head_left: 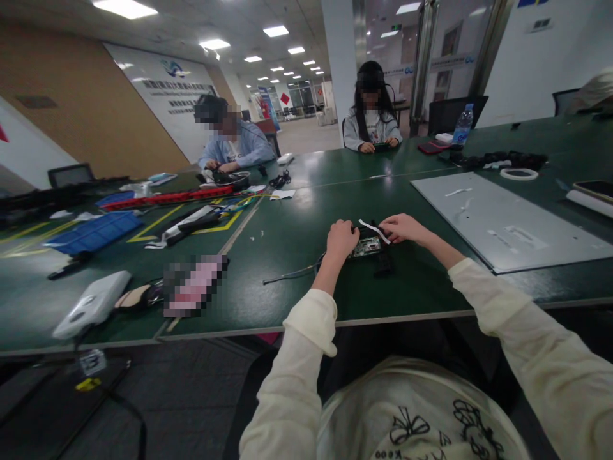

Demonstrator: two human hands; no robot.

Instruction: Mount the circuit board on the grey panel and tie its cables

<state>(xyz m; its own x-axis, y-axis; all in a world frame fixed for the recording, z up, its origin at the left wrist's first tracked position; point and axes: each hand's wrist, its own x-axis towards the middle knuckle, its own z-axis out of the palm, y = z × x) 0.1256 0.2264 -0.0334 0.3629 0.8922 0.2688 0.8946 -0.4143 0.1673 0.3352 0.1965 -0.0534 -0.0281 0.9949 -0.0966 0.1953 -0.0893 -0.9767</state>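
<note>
I judge it unfinished — circuit board (pixel 366 247) bare, white strip (pixel 374 230) above; left hand (pixel 343 237) curled, right hand (pixel 400 228) half-closed — what either grips, I can't tell.

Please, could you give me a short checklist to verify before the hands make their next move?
1. Left hand at the board: ok.
2. Right hand close to the white strip: ok.
3. Strip firmly gripped: cannot tell.
4. Cable tucked in: not ok, it trails out past the left hand.
5. Grey panel apart from the board: ok.
6. Bottle upright: ok.
</note>
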